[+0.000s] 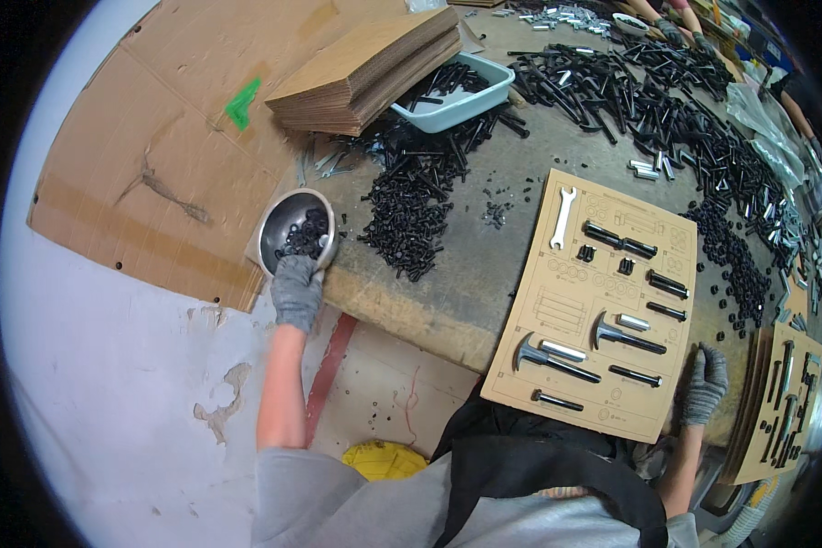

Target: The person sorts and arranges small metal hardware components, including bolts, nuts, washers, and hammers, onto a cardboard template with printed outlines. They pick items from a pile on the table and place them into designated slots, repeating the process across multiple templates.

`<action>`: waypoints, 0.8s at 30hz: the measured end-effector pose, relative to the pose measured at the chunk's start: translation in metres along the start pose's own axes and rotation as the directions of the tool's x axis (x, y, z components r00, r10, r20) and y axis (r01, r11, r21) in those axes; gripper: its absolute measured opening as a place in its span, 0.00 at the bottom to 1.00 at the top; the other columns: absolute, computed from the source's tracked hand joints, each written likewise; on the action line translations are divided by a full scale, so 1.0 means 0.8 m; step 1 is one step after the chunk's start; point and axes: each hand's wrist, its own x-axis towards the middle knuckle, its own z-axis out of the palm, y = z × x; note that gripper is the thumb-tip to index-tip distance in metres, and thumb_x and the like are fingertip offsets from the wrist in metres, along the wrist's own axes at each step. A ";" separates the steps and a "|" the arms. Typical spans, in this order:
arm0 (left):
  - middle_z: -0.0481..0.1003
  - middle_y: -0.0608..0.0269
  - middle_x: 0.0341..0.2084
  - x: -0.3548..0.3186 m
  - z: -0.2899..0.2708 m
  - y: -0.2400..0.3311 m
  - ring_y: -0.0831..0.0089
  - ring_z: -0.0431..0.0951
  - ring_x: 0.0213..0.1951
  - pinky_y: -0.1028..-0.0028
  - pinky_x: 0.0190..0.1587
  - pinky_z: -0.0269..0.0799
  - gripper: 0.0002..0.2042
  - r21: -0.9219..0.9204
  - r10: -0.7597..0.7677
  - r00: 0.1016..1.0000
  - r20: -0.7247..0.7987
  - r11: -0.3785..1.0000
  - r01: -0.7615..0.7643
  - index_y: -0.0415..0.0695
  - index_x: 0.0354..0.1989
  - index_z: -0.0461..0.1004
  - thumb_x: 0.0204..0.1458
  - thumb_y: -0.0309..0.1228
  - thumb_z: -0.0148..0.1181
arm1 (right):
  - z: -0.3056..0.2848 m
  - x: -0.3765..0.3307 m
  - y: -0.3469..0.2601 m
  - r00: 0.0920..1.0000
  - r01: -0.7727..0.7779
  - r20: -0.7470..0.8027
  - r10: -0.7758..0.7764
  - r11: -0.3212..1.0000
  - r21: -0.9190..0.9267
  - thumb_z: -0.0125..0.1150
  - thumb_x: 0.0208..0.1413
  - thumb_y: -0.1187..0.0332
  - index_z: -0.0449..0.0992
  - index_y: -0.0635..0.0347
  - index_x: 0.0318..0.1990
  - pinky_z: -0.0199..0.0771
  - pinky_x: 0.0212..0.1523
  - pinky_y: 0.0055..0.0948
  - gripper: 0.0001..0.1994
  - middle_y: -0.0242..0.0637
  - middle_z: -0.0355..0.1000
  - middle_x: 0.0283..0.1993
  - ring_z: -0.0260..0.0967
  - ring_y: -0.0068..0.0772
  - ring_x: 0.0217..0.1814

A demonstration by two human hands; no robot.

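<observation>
My left hand [297, 290], in a grey knit glove, reaches over the near rim of a steel bowl [268, 239]. Its fingers are bent down at the small black nuts [307, 235] inside; whatever they pinch is hidden. My right hand [706, 385], gloved the same way, is closed beside the right edge of a cardboard panel [557, 315], and its contents cannot be made out. The panel lies over the table's front edge. On it are a wrench [563, 219], two dark hammer-shaped pieces [557, 361], silver sleeves and several black bolts [635, 375].
Black bolts [411, 215] lie heaped behind the bowl. A pale blue bin [461, 111] stands beside stacked cardboard [365, 73]. More black parts [648, 100] cover the far right, with loose nuts below. Other filled panels [776, 402] stand at right. Another person's hands [671, 32] work at the far end.
</observation>
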 end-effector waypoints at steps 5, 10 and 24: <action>0.74 0.55 0.32 -0.032 -0.054 0.097 0.54 0.73 0.41 0.59 0.48 0.68 0.10 -0.203 0.066 0.998 0.007 0.977 -0.063 0.43 0.32 0.75 0.40 0.30 0.65 | -0.001 -0.003 -0.008 0.999 -0.042 -0.008 0.042 0.997 0.063 0.54 0.58 0.75 0.76 0.66 0.42 0.71 0.46 0.30 0.07 0.38 0.73 0.39 0.69 0.31 0.40; 0.75 0.53 0.35 -0.040 -0.050 0.108 0.54 0.73 0.41 0.59 0.48 0.69 0.12 -0.155 0.049 0.989 0.137 0.988 -0.028 0.42 0.35 0.76 0.40 0.31 0.66 | 0.001 -0.002 -0.003 0.999 -0.045 -0.002 0.046 0.990 0.132 0.53 0.59 0.75 0.76 0.66 0.42 0.71 0.46 0.29 0.07 0.38 0.73 0.39 0.69 0.29 0.40; 0.78 0.47 0.35 0.082 -0.016 0.035 0.58 0.78 0.39 0.65 0.44 0.72 0.16 -0.277 -0.015 0.761 0.649 0.926 0.255 0.41 0.40 0.77 0.43 0.35 0.66 | -0.001 -0.003 -0.009 0.995 -0.096 0.027 0.094 0.989 0.111 0.53 0.59 0.74 0.75 0.65 0.44 0.70 0.49 0.28 0.08 0.37 0.74 0.41 0.70 0.29 0.43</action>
